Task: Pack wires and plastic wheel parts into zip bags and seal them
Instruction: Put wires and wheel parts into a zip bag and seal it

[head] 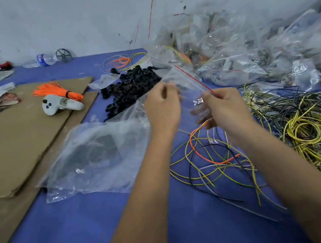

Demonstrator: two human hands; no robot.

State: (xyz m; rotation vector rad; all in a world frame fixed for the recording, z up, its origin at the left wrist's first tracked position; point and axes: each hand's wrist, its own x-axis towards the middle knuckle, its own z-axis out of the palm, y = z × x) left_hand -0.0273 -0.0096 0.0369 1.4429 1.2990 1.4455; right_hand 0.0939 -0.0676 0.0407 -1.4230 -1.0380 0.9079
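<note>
Both hands raised over blue desk (88,231), holding one clear zip bag (182,78) with red seal strip. Left hand (162,105) pinches bag's edge, fingers curled. Right hand (222,105) pinches the red strip's near end; its lower fingers blurred, cannot tell their set. Black wheel parts (131,86) heaped at 11 o'clock from hands. Loose wires (211,161) lie at 6 o'clock, below right hand; tangled wire pile (301,124) at 3–4 o'clock. Filled bags (246,40) stacked at 1 o'clock. Orange bundle (56,89) on cardboard (16,139), 9–10 o'clock.
</note>
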